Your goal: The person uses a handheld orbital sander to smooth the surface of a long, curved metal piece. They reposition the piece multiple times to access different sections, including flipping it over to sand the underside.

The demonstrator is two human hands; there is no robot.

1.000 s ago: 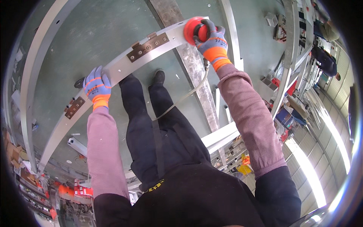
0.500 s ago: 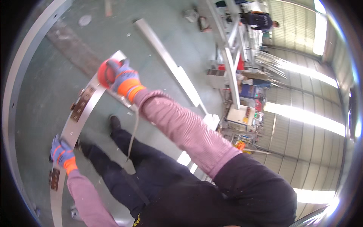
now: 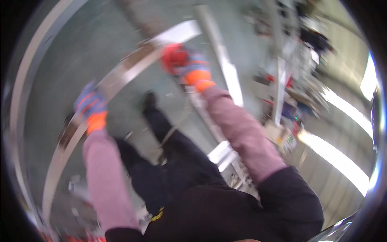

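A long pale metal bar [image 3: 131, 74] runs up from the lower left and looks curved through the lens. Brown plates [image 3: 139, 56] sit along its far edge; earlier they showed rows of holes. My left hand [image 3: 92, 104], in a grey-blue and orange glove, is wrapped round the bar near its middle. In a matching glove, my right hand [image 3: 196, 66] grips a red, round-bodied power tool [image 3: 173, 58]. The tool appears just beside the bar's near edge, toward its upper end. Motion blur hides the tool's underside and the right fingertips.
A pale frame rail [image 3: 30, 64] curves along the left rim. Another long metal profile [image 3: 221, 52] lies on the floor beyond my right hand. At the right stands a metal frame [image 3: 279, 88] among cluttered goods, and a person [image 3: 316, 40] is farther back. A thin cord [image 3: 171, 133] crosses my leg.
The view has turned, and the scene has shifted rightward. The red tool has come off the bar's upper end to its near side. My left hand still holds the bar.
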